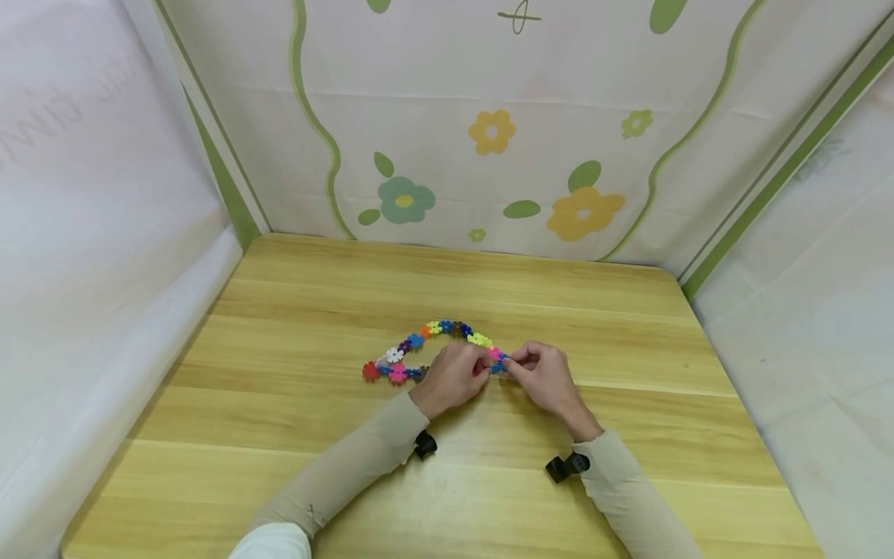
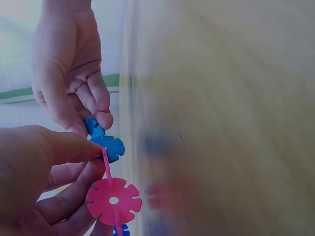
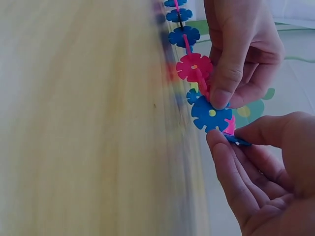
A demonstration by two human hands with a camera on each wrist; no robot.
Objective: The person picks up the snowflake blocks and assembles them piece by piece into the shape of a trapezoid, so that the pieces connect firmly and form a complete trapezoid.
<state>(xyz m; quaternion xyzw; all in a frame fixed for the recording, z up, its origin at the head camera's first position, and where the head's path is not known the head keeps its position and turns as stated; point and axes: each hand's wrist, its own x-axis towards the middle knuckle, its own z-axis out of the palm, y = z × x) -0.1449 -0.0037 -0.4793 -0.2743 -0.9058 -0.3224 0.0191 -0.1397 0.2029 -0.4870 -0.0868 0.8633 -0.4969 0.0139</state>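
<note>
A chain of colourful notched plastic discs [image 1: 396, 373], linked slot into slot, forms a loop on the table in the head view. Its red disc [image 1: 371, 370] lies at the left corner. My left hand [image 1: 454, 376] pinches the chain near its right end, at a blue disc [image 3: 211, 114] next to a pink disc [image 2: 101, 201]. Another blue disc [image 3: 237, 140] sits between the thumb and fingers of my right hand [image 1: 548, 376]. The two blue discs touch; whether their slots are joined is hard to tell. My left hand hides part of the chain's near side.
The wood-grain table [image 1: 335, 481] extends around both arms. A white cloth wall with printed flowers [image 1: 447, 140] stands along its far edge, with more cloth panels at the left and right. Small black devices [image 1: 567, 467] are strapped at both wrists.
</note>
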